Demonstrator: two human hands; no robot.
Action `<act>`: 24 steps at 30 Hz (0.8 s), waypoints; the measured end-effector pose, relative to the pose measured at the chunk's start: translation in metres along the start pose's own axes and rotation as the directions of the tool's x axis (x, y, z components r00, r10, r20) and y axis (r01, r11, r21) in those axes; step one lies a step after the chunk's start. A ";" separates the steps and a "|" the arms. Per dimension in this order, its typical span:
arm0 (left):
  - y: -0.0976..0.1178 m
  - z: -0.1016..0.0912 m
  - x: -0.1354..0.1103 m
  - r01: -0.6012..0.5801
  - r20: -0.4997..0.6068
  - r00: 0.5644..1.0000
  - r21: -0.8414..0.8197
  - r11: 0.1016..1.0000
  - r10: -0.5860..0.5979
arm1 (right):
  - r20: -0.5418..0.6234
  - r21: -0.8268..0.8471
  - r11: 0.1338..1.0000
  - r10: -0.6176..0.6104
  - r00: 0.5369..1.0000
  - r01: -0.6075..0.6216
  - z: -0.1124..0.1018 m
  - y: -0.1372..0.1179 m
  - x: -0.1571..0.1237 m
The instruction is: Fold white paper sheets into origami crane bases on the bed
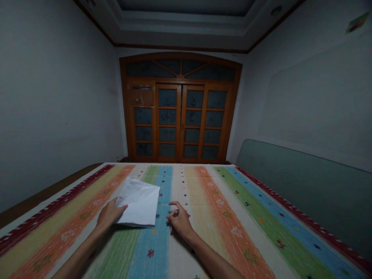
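1. The left hand (110, 214) lies palm down, fingers together, over the edge of the creased white paper (140, 201); whether its grip pinches the sheet, I cannot tell.
2. The right hand (179, 221) rests on the striped cloth (232, 232), fingers curled in a narrow, empty grip.
3. The paper lies on the cloth, between both hands.

At eleven o'clock we have matt, creased white paper (139, 201) on rough woven cloth (221, 221); at twelve, glossy varnished wooden door frames (154, 124) around smooth glass panes (167, 98).
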State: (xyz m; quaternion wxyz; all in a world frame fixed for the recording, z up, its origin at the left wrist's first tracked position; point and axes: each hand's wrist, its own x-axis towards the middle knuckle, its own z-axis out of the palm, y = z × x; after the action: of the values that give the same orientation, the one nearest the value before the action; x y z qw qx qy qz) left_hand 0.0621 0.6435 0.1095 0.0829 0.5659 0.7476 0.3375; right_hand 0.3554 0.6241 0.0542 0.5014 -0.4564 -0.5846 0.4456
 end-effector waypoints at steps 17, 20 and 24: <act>0.068 0.025 -0.071 -0.646 0.214 0.753 0.058 0.761 0.623 | 0.200 -0.388 0.888 -0.181 0.963 0.247 -0.023 -0.030 -0.027; 0.078 0.044 -0.110 -0.746 0.336 0.602 -0.087 0.660 0.725 | 0.240 -0.489 0.817 -0.212 0.947 0.306 -0.050 -0.038 -0.050; 0.071 0.057 -0.143 -0.712 0.501 0.488 -0.244 0.658 0.714 | 0.321 -0.566 0.745 -0.197 0.926 0.355 -0.082 -0.037 -0.090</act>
State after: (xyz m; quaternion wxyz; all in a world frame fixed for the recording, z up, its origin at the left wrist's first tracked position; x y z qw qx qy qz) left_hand 0.1961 0.5475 0.0718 0.1509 0.8954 0.3863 0.1618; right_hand 0.4413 0.5342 0.0821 0.3117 -0.4443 -0.8149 0.2033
